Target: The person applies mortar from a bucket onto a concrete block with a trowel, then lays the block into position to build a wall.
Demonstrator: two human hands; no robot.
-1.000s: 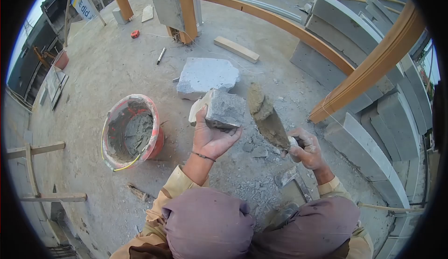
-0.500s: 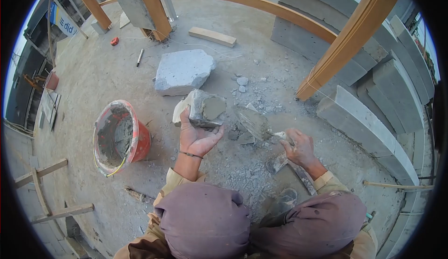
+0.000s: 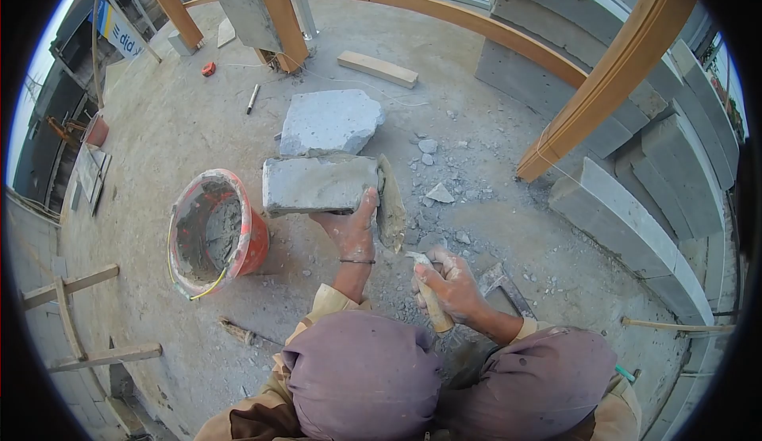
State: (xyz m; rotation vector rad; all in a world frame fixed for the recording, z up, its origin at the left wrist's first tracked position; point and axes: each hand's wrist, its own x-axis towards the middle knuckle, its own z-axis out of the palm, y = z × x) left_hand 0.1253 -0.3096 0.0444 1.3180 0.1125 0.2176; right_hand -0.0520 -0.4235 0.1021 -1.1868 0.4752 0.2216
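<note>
My left hand [image 3: 355, 234] grips a grey concrete block [image 3: 317, 187] from below, with the thumb up over its right end. Wet mortar smears the block's edges and that end. Closed around the wooden handle of a trowel, my right hand [image 3: 456, 286] is low and to the right. The trowel's mortar-coated blade [image 3: 391, 211] stands edge-on along the block's right end. Just behind the held block lies a larger broken block [image 3: 332, 123]. A red bucket [image 3: 255, 242] with mortar inside and a yellow handle stands to the left.
Rubble and a loose shard [image 3: 440, 194] lie right of the trowel. A metal tool [image 3: 508, 292] rests beside my right wrist. Wooden posts [image 3: 607, 76] and stacked grey blocks [image 3: 635, 231] stand on the right. A wood offcut [image 3: 378, 69], marker [image 3: 253, 99] and red tape measure [image 3: 208, 69] lie farther off.
My left hand has turned the block from end-on to lengthwise. My right hand has moved left, bringing the trowel blade from the rubble to the block's right end.
</note>
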